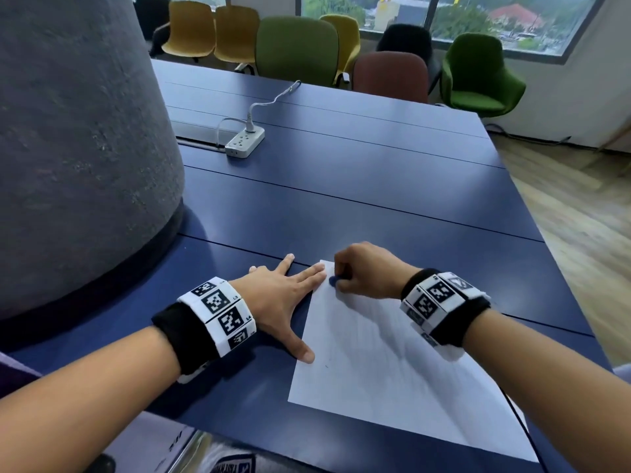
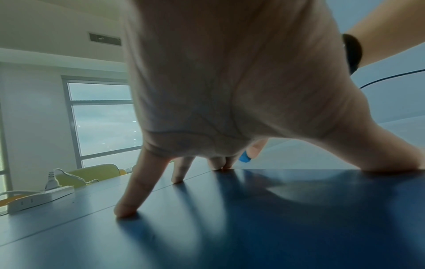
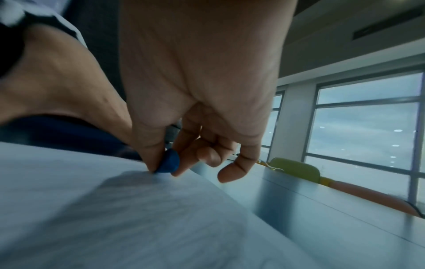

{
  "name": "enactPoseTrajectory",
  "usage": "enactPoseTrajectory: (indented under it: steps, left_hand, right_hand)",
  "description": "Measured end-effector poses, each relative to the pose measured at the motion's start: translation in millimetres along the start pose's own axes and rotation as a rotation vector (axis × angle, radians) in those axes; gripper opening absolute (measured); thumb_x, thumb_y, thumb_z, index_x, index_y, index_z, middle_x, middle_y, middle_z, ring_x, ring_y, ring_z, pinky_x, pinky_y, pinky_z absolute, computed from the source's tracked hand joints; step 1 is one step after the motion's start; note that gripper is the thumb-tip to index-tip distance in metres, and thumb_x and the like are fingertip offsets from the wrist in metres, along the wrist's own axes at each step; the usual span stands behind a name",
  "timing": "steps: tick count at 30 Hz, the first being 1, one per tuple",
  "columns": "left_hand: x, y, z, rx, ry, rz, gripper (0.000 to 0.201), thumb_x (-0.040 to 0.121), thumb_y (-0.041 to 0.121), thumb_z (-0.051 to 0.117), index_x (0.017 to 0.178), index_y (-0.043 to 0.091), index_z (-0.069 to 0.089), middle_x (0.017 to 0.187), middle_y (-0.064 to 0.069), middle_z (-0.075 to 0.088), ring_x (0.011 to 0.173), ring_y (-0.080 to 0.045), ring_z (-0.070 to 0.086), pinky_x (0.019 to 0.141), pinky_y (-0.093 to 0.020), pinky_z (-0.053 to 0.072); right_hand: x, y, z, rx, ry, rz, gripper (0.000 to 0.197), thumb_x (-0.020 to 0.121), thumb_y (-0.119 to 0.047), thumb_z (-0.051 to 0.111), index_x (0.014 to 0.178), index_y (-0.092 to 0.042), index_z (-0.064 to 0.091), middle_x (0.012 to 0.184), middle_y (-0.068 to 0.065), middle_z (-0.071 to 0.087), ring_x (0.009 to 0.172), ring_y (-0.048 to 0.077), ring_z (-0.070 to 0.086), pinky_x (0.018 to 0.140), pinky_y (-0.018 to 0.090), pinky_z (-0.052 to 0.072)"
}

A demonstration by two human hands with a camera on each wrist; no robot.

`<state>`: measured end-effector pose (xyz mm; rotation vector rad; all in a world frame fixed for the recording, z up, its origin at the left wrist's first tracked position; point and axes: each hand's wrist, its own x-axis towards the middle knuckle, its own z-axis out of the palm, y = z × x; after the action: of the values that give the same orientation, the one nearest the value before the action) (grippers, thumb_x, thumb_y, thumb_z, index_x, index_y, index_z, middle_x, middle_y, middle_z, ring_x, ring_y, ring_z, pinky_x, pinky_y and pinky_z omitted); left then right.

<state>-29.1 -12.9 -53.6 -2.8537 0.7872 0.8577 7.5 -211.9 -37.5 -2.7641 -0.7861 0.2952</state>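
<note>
Two hands in use: paper (image 1: 392,363) on table (image 1: 341,165), near right, is pinned by L hand (image 1: 276,302), fingers spread flat, prob. vs slipping; eraser (image 1: 333,280) is pinched by R hand (image 1: 362,271) fingertips, pressed at paper's far-left corner.

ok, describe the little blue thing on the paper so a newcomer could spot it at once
On the dark blue table, find the white sheet of paper near the front edge. At its far left corner the right hand pinches a small rounded blue piece against the paper, beside the flat left hand. It is the only blue item on the sheet.
</note>
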Motion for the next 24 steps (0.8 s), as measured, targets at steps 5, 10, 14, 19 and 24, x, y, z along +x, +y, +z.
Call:
enactPoseTrajectory:
  steps: [5,10,14,19,24]
  left_hand:
    - [-1,2,-1,-0.003,0.014,0.005,0.14,0.052,0.09,0.064,0.15,0.041,-0.023,0.154,0.031,-0.027,0.149,-0.028,-0.018,0.111,-0.061,0.025]
    - [-1,1,-2,0.02,0.004,-0.001,0.14,0.052,0.091,0.063,0.15,0.04,-0.023,0.153,0.032,-0.029,0.149,-0.028,-0.019,0.111,-0.059,0.028]
    - [-1,2,-2,0.022,0.012,0.005,0.14,0.052,0.09,0.064,0.149,0.04,-0.025,0.153,0.031,-0.029,0.149,-0.028,-0.018,0.111,-0.058,0.027]
    - [-1,1,-1,0.006,0.006,-0.002,0.139,0.053,0.09,0.063,0.152,0.038,-0.02,0.154,0.031,-0.028,0.149,-0.027,-0.02,0.111,-0.058,0.026]
    - [-1,1,-2,0.012,0.003,-0.003,0.139,0.053,0.089,0.064,0.152,0.039,-0.02,0.155,0.029,-0.027,0.149,-0.028,-0.019,0.112,-0.059,0.024]
  right_hand:
    - [-12,-12,4,0.015,-0.157,-0.127,0.014,0.082,-0.023,0.069,0.078,-0.011,0.065,0.072,-0.001,0.064,0.067,0.021,0.056,0.06,0.032,0.046]
    - [5,-7,-5,-0.082,-0.017,-0.024,0.012,0.083,-0.025,0.065,0.078,-0.015,0.063,0.072,-0.004,0.055,0.071,0.02,0.049,0.06,0.028,0.037]
    - [-11,-19,2,-0.001,-0.193,-0.164,0.01,0.081,-0.02,0.07,0.077,-0.011,0.066,0.075,0.001,0.064,0.066,0.018,0.052,0.059,0.029,0.043]
    - [6,-8,-8,-0.082,-0.062,-0.032,0.012,0.082,-0.026,0.068,0.077,-0.015,0.064,0.072,-0.003,0.058,0.07,0.019,0.051,0.06,0.027,0.039]
    - [-18,-23,2,0.004,-0.253,-0.163,0.011,0.08,-0.02,0.073,0.078,-0.013,0.065,0.08,-0.001,0.065,0.067,0.014,0.052,0.065,0.03,0.047]
